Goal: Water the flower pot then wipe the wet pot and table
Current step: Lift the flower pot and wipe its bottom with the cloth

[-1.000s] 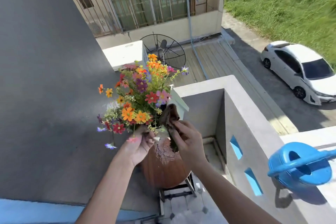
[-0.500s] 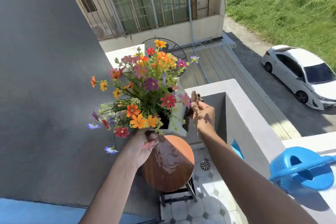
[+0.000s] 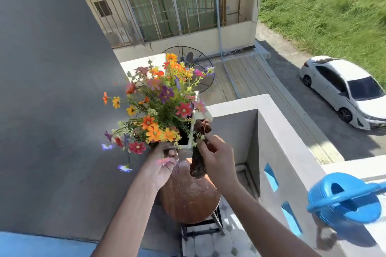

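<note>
Head view: right hand (image 3: pixel 219 158), pinching the brown cloth (image 3: pixel 199 152), has come back from the white pot's (image 3: pixel 195 115) far side to its near wall; left hand (image 3: pixel 165 162) grips the pot, lifted over the wet round table (image 3: pixel 188 200); wiping continues.

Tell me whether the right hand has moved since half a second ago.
Yes. The right hand, gripping the brown cloth, has come back from the parapet corner toward the round table.

An upper balcony of a home: a parapet (image 3: pixel 277 123), barred windows (image 3: pixel 173 6) opposite, a car (image 3: pixel 342 89) on the street below.
</note>
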### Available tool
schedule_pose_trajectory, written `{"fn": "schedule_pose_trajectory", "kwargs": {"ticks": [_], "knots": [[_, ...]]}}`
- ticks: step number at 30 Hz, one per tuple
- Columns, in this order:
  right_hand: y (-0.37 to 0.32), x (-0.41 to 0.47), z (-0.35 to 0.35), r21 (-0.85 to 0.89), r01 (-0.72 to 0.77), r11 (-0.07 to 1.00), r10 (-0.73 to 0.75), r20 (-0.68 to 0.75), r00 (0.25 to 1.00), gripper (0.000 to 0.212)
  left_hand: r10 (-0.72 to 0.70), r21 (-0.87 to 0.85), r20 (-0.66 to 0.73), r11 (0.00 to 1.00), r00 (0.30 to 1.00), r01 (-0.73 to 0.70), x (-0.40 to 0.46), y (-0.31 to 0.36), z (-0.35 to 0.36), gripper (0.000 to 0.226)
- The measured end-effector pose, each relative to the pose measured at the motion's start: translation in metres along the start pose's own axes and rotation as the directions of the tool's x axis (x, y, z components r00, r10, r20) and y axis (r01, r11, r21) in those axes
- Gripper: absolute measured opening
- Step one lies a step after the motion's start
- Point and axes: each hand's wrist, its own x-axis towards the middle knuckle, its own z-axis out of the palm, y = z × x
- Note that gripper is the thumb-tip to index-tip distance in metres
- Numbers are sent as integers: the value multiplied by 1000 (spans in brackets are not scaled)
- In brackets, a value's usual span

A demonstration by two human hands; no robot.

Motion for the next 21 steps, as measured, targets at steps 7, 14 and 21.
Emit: {"fn": "schedule_pose_trajectory", "kwargs": {"ticks": [7, 14, 21], "knots": [[32, 31, -4, 36, -362, 931, 361, 30, 932, 16, -36, 16, -2, 999, 999, 36, -4, -11, -8, 31], [-13, 43, -1, 423, -247, 872, 236, 78, 968, 23, 7, 81, 46, 997, 999, -11, -12, -18, -5, 42], [28, 20, -13, 271, -355, 895, 368, 2, 930, 29, 56, 67, 106, 996, 993, -63, -20, -11, 2, 38]]}}
